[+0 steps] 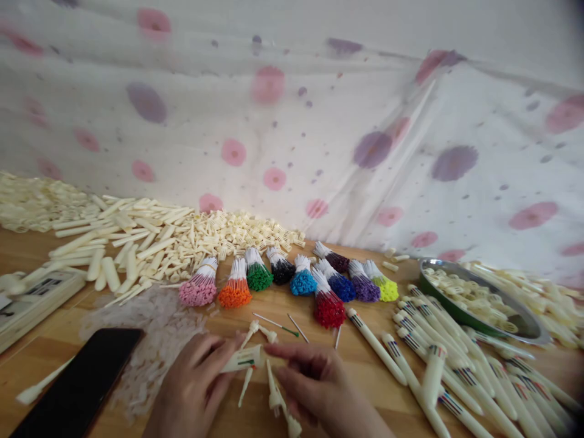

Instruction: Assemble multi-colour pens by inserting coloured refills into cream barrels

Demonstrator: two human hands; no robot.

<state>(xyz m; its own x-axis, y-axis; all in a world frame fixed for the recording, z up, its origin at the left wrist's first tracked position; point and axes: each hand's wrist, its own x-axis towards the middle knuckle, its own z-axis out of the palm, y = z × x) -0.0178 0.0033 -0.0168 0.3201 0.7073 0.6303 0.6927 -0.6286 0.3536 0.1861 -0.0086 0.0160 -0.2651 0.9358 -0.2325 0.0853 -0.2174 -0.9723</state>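
Observation:
My left hand point(196, 377) is closed around a cream pen barrel piece point(244, 359) with slots, in which a bit of green and orange shows. Its far end points to the right. My right hand point(319, 383) has its index fingertip at that end, with the other fingers curled; whether they hold anything small is hidden. Under and between the hands lie cream plastic pen parts point(275, 395). Just beyond them are a loose green-tipped refill point(278, 325) and a few white refills. Bundles of coloured refills stand behind, among them a red bundle point(329, 307) and an orange bundle point(235, 292).
Cream barrels and caps are heaped point(137, 237) at the back left. A black phone point(77, 383) lies beside clear plastic bits point(155, 340). Assembled multicolour pens point(456, 359) cover the right side, near a metal bowl point(541, 331) of cream parts. A flowered sheet point(274, 121) hangs behind.

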